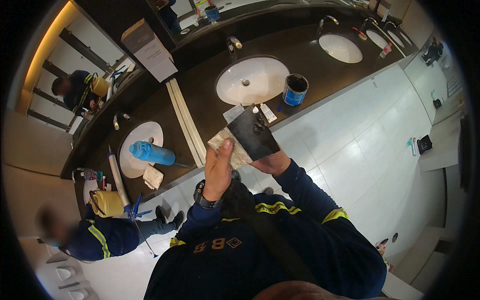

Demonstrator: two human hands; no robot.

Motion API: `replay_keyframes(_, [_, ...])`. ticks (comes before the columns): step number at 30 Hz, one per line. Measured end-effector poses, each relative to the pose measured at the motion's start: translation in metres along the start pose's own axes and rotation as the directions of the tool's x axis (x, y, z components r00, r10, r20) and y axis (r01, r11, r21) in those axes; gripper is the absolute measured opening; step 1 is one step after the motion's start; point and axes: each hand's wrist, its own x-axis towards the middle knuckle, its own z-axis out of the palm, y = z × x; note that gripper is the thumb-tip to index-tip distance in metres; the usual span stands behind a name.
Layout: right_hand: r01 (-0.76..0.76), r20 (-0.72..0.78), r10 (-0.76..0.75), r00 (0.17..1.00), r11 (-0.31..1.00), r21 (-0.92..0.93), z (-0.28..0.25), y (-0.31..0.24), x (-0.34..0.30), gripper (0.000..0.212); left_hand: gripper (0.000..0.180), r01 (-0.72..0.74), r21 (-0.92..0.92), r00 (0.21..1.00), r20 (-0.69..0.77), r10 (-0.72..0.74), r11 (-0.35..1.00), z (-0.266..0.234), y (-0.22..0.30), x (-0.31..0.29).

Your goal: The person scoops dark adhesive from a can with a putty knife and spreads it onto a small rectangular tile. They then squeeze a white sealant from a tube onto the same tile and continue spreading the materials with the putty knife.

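My left hand (218,167) grips a beige, stone-patterned piece (240,152), its thumb resting on top. Beside and partly over that piece lies a flat black square board (260,140), carrying a glossy dark smear of paste (259,125). My right hand (274,162) supports the board from beneath and along its near edge; most of its fingers are hidden under it. A pale translucent piece (233,113) shows past the board's far left corner. Just beyond the board, a small white tube (268,113) and an open blue can (295,90) stand by the counter's front edge.
White sinks (230,85) are set into the dark counter (200,75). A cardboard box (150,50), pale strips (185,120), a blue bottle (154,152) and another beige piece (153,177) are left of me. A co-worker (107,235) is at lower left, near a caulking gun (122,185) and yellow bucket (107,203).
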Motion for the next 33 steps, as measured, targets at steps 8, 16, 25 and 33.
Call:
replay_keyframes(8, [0.091,-0.060,-0.101,0.993,0.984,-0.156,0.012,-0.025,0.000,0.051,0.042,-0.153,0.247,0.988,0.004,0.157,0.957,-0.006,0.010,-0.005])
replay_keyframes(16, [0.072,-0.401,-0.300,0.866,0.867,-0.493,-0.029,-0.068,-0.029,0.038,0.046,-0.268,0.922,0.778,0.038,0.627,0.277,-0.061,0.009,-0.004])
replay_keyframes(25, [-0.129,-0.228,-0.496,0.838,0.226,-0.966,0.030,-0.069,-0.033,0.048,0.048,-0.236,-0.263,0.917,-0.379,0.125,0.936,-0.034,0.029,0.014])
replay_keyframes(33, [0.004,-0.240,-0.388,0.890,0.534,-0.846,0.071,-0.052,-0.037,0.015,0.050,-0.190,0.979,0.717,0.086,0.692,0.075,-0.067,0.010,0.001])
